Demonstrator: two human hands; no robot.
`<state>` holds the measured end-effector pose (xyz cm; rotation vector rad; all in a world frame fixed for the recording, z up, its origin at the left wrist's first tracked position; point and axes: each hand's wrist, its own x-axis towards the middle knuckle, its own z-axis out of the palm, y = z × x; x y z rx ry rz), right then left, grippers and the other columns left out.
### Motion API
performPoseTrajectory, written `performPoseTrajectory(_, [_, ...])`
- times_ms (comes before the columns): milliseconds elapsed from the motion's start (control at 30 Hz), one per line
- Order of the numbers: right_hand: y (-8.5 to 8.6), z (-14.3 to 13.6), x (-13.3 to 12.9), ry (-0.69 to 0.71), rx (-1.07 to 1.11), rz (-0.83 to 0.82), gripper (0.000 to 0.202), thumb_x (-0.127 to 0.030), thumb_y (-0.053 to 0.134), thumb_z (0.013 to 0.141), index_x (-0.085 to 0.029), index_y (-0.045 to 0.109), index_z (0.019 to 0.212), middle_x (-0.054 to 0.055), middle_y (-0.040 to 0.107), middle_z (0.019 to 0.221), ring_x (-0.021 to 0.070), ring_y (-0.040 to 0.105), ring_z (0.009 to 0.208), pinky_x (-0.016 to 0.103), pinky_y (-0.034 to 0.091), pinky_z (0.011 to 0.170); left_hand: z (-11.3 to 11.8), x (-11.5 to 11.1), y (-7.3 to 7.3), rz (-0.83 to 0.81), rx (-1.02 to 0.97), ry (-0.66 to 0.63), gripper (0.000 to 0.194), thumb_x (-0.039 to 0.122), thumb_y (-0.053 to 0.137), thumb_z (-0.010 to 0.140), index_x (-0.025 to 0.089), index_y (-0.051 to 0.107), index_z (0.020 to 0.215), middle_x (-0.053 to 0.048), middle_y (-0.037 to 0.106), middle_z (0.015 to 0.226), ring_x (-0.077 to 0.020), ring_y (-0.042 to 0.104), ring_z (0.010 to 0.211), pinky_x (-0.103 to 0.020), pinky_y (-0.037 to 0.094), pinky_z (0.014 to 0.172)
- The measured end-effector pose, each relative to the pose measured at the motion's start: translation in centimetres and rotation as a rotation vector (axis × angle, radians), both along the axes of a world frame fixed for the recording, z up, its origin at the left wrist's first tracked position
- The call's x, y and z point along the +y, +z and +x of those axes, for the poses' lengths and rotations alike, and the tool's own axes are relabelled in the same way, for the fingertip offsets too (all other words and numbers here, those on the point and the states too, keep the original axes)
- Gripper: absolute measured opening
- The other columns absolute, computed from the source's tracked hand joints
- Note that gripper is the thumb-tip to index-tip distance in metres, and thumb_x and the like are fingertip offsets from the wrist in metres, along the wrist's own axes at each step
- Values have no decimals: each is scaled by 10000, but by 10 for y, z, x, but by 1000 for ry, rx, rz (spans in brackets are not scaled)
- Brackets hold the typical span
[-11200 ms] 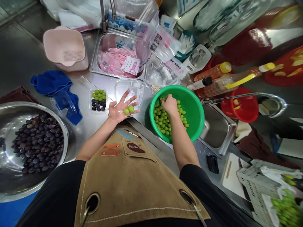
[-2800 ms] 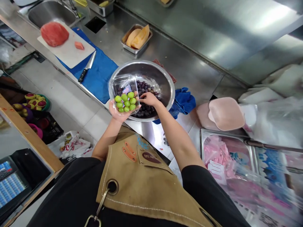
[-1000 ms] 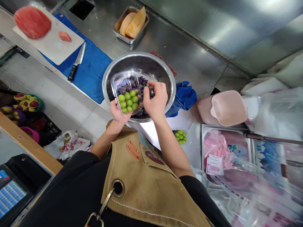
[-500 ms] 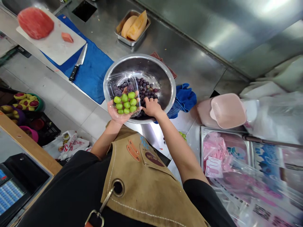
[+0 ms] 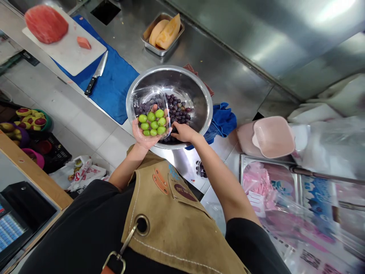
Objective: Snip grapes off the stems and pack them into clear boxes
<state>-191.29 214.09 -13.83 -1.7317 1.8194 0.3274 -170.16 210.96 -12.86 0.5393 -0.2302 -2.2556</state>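
My left hand [image 5: 140, 137] is closed round a clear plastic container [image 5: 132, 99] from below, with its fingers showing through the base. Several green grapes [image 5: 154, 124] lie in the container's near half. Behind it stands a wide steel bowl [image 5: 205, 99] with a heap of dark purple grapes [image 5: 179, 110] in it; some show through the container's clear plastic. My right hand [image 5: 182, 133] reaches over the bowl's near rim, its fingers curled closed at the dark grapes beside the container. Dark fruit shows between thumb and fingers, though the fingertips are partly hidden.
On the left, a knife [image 5: 97, 73] lies on a blue cloth [image 5: 115, 85] beside a cutting board [image 5: 74, 62] with watermelon [image 5: 47, 24]. A steel tray [image 5: 161, 51] holds melon pieces. Pink baskets [image 5: 273, 137] and bagged packaging [image 5: 256, 182] stand to the right. Dark grapes in another container [image 5: 201, 169] sit below my right forearm.
My right hand's fingers have curled in deeper among the dark grapes, close to the container. The container stays in my left hand. The whole view has shifted slightly.
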Motion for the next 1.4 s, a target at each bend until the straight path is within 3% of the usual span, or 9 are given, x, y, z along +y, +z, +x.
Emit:
performPoseTrajectory(100, [9,-14,-1,-73,-88,-95,361,-318,713,998,-169,650,1321,168,788,1253,314,725,1126,395,524,994,-1,2,1,-18,-20,-1,698,782,523,946,357,688,1474,-78,664,1604,-410,507,1603,-608,575,1171])
performPoseTrajectory(233, [43,-26,-2,-178,-231,-482,368,-369,698,975,-199,636,1295,92,765,1164,267,696,1022,411,547,976,-4,5,5,-9,-9,-1,696,760,479,967,353,662,1502,-70,651,1619,-382,533,1589,-624,544,1200])
performPoseTrajectory(333, [80,-12,-6,-163,-300,-765,426,-406,640,1027,-216,566,1401,60,724,1126,246,682,1000,432,570,976,-8,7,8,27,22,2,673,726,486,973,330,674,1484,-90,696,1558,-391,564,1559,-638,539,1191])
performPoseTrajectory(467, [111,28,-20,-61,-279,-899,440,-406,585,1076,-249,502,1479,78,687,1239,281,676,1150,513,557,1094,-14,10,5,90,14,16,651,713,466,974,304,717,1415,-92,772,1419,-401,637,1476,-649,550,1168])
performPoseTrajectory(600, [104,63,-38,-19,-198,-867,390,-329,570,1081,-246,517,1458,120,668,1336,327,644,1279,545,543,1150,-17,10,-3,124,-12,69,563,640,449,988,274,789,1247,-86,843,1191,-393,710,1367,-633,598,1104])
performPoseTrajectory(733, [86,76,-44,-23,-122,-852,414,-214,498,1082,-248,501,1495,118,663,1346,352,631,1341,573,534,1156,-19,10,-7,156,-58,90,503,606,477,971,288,805,1182,-63,849,1169,-371,724,1346,-593,619,1080])
performPoseTrajectory(1067, [116,46,-18,-141,-231,-922,383,-348,515,1118,-261,549,1489,114,735,1312,286,724,1149,490,605,1047,-17,11,1,90,29,45,602,665,469,974,257,771,1298,-101,814,1316,-429,668,1428,-672,572,1129])
performPoseTrajectory(1267, [103,54,0,86,-253,-829,348,-275,570,1051,-248,669,1384,104,754,1329,313,679,1294,529,573,1115,-19,9,-4,169,-91,110,479,607,489,984,255,783,1121,-82,842,1119,-394,709,1357,-561,623,1060])
performPoseTrajectory(1400, [98,53,1,-31,-241,-891,386,-334,532,1091,-246,632,1453,137,723,1371,322,666,1292,534,596,1084,-17,10,-3,141,-50,44,520,615,443,989,261,784,1160,-82,838,1150,-395,699,1372,-582,610,1081])
